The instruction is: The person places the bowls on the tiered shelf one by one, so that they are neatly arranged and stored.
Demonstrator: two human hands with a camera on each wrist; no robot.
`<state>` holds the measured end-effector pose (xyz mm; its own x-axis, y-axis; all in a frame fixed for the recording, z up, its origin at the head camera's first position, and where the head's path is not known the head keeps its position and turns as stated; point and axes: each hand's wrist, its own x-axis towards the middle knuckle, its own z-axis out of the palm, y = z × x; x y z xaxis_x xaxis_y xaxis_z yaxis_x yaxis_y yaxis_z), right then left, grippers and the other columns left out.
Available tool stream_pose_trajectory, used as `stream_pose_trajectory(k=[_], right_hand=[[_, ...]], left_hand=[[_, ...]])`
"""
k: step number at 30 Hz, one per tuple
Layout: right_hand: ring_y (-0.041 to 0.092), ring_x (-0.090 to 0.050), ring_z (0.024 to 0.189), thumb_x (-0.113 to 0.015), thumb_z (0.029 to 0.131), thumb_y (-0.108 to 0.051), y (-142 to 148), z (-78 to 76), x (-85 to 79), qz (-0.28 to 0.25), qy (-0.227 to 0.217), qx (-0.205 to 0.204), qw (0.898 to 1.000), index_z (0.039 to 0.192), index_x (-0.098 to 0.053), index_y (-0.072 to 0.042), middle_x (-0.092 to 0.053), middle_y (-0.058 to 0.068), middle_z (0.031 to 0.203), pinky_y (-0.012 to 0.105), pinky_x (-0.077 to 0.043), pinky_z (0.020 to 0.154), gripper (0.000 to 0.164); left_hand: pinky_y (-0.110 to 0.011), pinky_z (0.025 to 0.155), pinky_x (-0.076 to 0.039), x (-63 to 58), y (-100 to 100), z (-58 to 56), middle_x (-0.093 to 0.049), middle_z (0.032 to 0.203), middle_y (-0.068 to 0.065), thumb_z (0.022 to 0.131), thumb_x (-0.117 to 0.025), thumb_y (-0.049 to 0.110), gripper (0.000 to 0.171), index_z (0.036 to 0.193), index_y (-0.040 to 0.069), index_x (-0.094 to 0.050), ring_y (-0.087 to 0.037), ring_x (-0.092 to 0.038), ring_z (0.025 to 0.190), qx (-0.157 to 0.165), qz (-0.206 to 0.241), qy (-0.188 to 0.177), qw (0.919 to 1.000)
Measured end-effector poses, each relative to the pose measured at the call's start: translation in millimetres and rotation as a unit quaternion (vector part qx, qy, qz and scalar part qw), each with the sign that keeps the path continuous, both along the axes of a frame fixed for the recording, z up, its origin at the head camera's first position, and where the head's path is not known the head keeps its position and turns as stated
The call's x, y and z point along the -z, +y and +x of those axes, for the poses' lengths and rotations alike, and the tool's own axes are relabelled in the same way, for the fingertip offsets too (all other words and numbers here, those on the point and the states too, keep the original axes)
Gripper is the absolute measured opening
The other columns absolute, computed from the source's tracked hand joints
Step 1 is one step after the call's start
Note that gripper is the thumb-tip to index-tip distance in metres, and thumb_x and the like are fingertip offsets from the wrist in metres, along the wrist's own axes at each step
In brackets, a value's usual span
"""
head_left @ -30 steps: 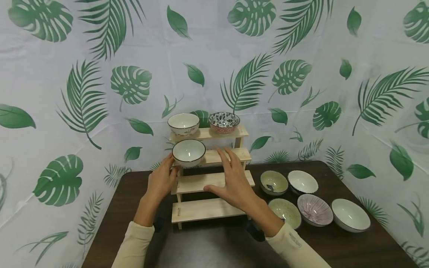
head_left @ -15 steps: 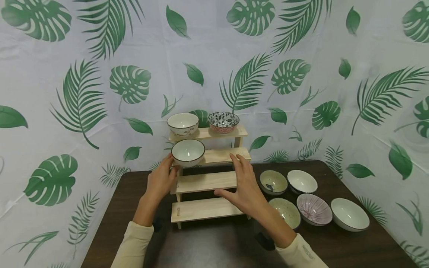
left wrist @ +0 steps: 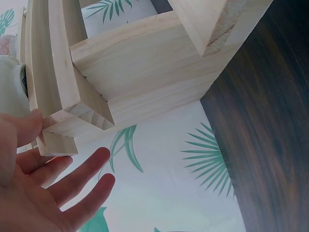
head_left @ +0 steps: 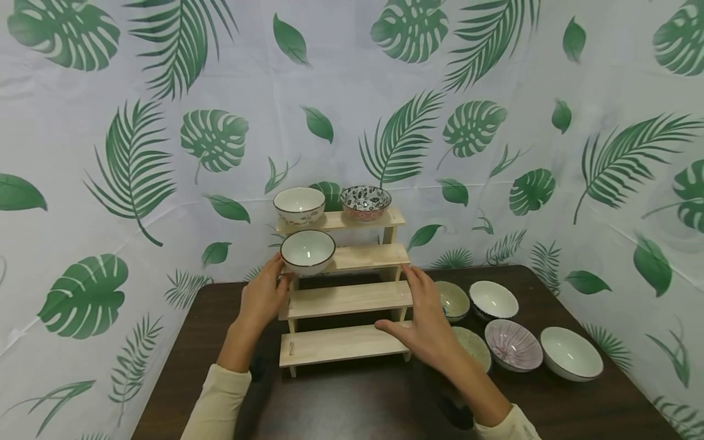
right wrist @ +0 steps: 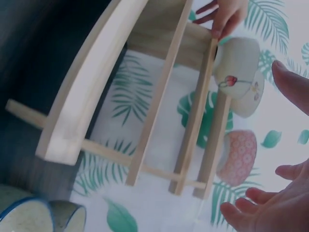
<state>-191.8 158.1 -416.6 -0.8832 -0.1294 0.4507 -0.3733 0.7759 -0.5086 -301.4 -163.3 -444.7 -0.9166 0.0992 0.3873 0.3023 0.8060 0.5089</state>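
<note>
A four-step wooden display stand (head_left: 341,299) stands on the dark table. At the left end of its second step from the top, my left hand (head_left: 264,296) pinches the board, thumb on one side and fingertips around the end (left wrist: 58,145). Right beside that thumb sits a white bowl with a brown rim (head_left: 308,249); in the right wrist view this bowl (right wrist: 235,65) shows a red flower. My right hand (head_left: 429,324) hovers off the stand's right side, fingers spread and holding nothing. Its fingertips overlap the step ends in the head view.
On the top step stand a white floral bowl (head_left: 299,205) and a red-and-black patterned bowl (head_left: 365,201). Several bowls sit on the table at right, among them a purple-streaked bowl (head_left: 513,345) and a white bowl (head_left: 572,353). A leaf-print cloth (head_left: 352,122) hangs behind.
My right hand has drawn away from near the second step, moving right and down past the stand's right end. The left hand and the brown-rimmed bowl have stayed put.
</note>
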Motion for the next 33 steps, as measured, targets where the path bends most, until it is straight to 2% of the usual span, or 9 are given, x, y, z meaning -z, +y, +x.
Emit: stream_pose_trajectory(k=[3, 13, 18, 25, 31, 33], right_hand=[[0.043, -0.029, 0.151, -0.09, 0.078, -0.044, 8.0, 3.1, 2.2, -0.003, -0.003, 0.002, 1.0, 0.164, -0.023, -0.011, -0.026, 0.02, 0.165, 0.071, -0.035, 0.112, 0.114], [0.05, -0.022, 0.153, -0.087, 0.083, -0.042, 34.2, 12.2, 4.2, -0.021, -0.041, 0.021, 0.999, 0.166, -0.016, -0.017, -0.017, 0.023, 0.168, 0.075, -0.037, 0.107, 0.113], [0.053, -0.021, 0.151, -0.088, 0.083, -0.039, 52.2, 16.1, 3.9, -0.017, -0.03, 0.038, 0.999, 0.166, -0.017, -0.013, -0.018, 0.027, 0.166, 0.08, -0.031, 0.108, 0.112], [0.053, -0.022, 0.15, -0.089, 0.082, -0.037, 75.7, 20.5, 7.8, -0.028, -0.011, 0.061, 0.998, 0.166, -0.018, -0.012, -0.021, 0.03, 0.164, 0.077, -0.031, 0.107, 0.113], [0.052, -0.018, 0.151, -0.085, 0.084, -0.044, 89.6, 26.9, 2.1, -0.029, -0.049, 0.085, 0.995, 0.167, -0.011, -0.012, -0.015, 0.029, 0.167, 0.079, -0.03, 0.106, 0.115], [0.053, -0.018, 0.151, -0.085, 0.084, -0.044, 93.3, 28.4, 3.7, -0.029, -0.049, 0.089, 0.994, 0.167, -0.011, -0.012, -0.015, 0.029, 0.167, 0.079, -0.029, 0.105, 0.115]], left_hand=[[-0.07, 0.102, -0.046, 1.0, 0.1, -0.5, -0.043, 0.164, -0.01, 0.106, -0.058, 0.031, 0.052, 0.153, 0.009, -0.05, -0.038, -0.05, 0.144, -0.004, 0.003, -0.003, 1.0], [-0.071, 0.101, -0.046, 2.6, -1.4, -1.5, -0.042, 0.164, -0.012, 0.106, -0.058, 0.03, 0.053, 0.154, 0.009, -0.049, -0.039, -0.05, 0.144, -0.003, 0.005, -0.004, 1.0], [-0.07, 0.101, -0.047, 1.8, -1.0, -1.3, -0.042, 0.164, -0.012, 0.106, -0.057, 0.03, 0.053, 0.154, 0.009, -0.049, -0.04, -0.05, 0.144, -0.003, 0.002, -0.003, 1.0], [-0.069, 0.102, -0.047, 1.7, -1.0, -1.4, -0.042, 0.164, -0.012, 0.106, -0.057, 0.03, 0.054, 0.154, 0.008, -0.049, -0.039, -0.05, 0.144, 0.0, 0.0, -0.004, 1.0], [-0.069, 0.101, -0.048, 2.5, -0.4, -3.1, -0.041, 0.165, -0.012, 0.106, -0.057, 0.031, 0.054, 0.155, 0.009, -0.048, -0.039, -0.049, 0.144, -0.003, 0.0, -0.007, 1.0], [-0.069, 0.102, -0.047, 2.7, -0.3, -3.2, -0.041, 0.165, -0.012, 0.107, -0.056, 0.031, 0.054, 0.155, 0.009, -0.048, -0.039, -0.049, 0.144, -0.003, 0.0, -0.007, 1.0]])
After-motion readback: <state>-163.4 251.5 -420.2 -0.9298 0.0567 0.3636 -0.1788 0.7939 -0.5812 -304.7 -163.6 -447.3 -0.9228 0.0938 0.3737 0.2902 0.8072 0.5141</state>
